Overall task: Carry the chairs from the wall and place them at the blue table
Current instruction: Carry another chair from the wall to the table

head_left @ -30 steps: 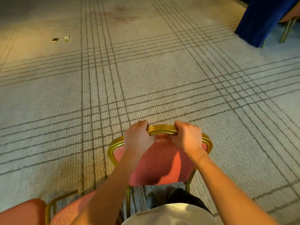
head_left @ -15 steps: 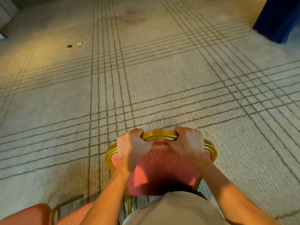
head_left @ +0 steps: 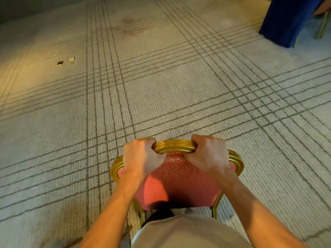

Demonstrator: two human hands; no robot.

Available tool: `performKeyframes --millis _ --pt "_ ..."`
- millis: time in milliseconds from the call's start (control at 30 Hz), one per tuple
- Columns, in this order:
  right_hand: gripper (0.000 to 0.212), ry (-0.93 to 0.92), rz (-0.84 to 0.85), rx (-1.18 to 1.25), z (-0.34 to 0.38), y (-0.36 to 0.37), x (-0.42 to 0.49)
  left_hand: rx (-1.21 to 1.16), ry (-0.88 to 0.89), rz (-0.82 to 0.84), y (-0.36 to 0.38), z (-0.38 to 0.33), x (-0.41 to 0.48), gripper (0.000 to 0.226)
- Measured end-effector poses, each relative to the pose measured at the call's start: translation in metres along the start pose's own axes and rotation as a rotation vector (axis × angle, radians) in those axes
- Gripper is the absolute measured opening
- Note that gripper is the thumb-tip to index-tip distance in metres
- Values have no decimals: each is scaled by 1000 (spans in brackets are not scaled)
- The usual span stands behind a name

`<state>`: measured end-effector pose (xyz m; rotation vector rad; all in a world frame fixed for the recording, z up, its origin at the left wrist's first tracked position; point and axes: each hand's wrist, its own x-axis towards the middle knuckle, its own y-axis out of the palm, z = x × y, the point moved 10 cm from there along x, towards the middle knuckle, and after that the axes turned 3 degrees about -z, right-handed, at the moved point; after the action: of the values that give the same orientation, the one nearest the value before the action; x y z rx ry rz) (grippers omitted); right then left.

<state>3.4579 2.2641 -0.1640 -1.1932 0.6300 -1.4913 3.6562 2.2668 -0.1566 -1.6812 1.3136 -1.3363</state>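
A chair [head_left: 179, 183] with a gold frame and a red patterned back is right in front of me, seen from above and behind. My left hand [head_left: 143, 158] grips the left part of its top rail, fingers curled over the gold rim. My right hand [head_left: 208, 154] grips the right part of the same rail. The chair's seat and legs are mostly hidden by my body. The blue table [head_left: 286, 20], draped in a blue cloth, stands at the far upper right.
Beige carpet [head_left: 161, 86] with dark crossing lines stretches ahead. Two small objects [head_left: 66, 61] lie on the floor at the far left. A gold chair leg [head_left: 322, 25] shows beside the blue cloth. A thin gold bar [head_left: 75, 242] pokes in at the bottom left.
The red chairs at the lower left have dropped out of view. The blue table has come back further into view at the upper right. Both hands keep their grip on the rail.
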Motion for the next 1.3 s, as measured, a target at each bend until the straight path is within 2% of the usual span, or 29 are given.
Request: performKeyframes --millis 333,500,700,800,967,1133,1300 --pt "29 126 -133 -28 -52 -29 48 -162 247 -46 25 -51 81 40" --pt "43 233 -143 -130 -79 -32 78 -281 379 -4 47 -76 139 41" --pt "41 388 -260 -260 -105 -64 86 -446 589 101 76 -128 187 38" --pt "47 461 -293 -321 -120 -78 86 -456 670 136 86 -156 204 39" --pt "51 537 -334 -363 -149 -96 87 -460 778 198 101 -203 220 47" --pt "51 609 -357 -366 -192 -111 81 -472 836 270 128 -255 229 39" --pt "50 668 -364 -360 -267 -122 79 -479 856 293 164 -318 240 43"
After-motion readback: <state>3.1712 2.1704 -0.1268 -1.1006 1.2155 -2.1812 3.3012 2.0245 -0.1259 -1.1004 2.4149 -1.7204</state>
